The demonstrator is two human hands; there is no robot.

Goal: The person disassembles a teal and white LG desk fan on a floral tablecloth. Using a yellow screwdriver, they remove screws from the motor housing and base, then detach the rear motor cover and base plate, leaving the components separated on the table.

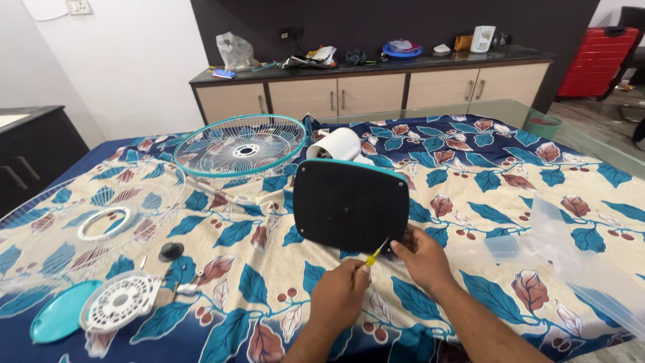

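Note:
A fan body lies on its side on the floral bedsheet, its black base underside [351,205] facing me and its white motor housing [336,144] behind. My left hand [339,299] grips a yellow-handled screwdriver [375,255] whose tip points at the base's lower right corner. My right hand [422,255] rests on that same corner, fingers steadying the edge of the base.
A teal-rimmed wire fan guard [240,144] lies at the back left, a second white guard [80,222] at the left. A teal cap [64,310], a white round grille piece [121,300] and a black knob [170,251] sit lower left. Clear plastic wrap [578,262] lies right.

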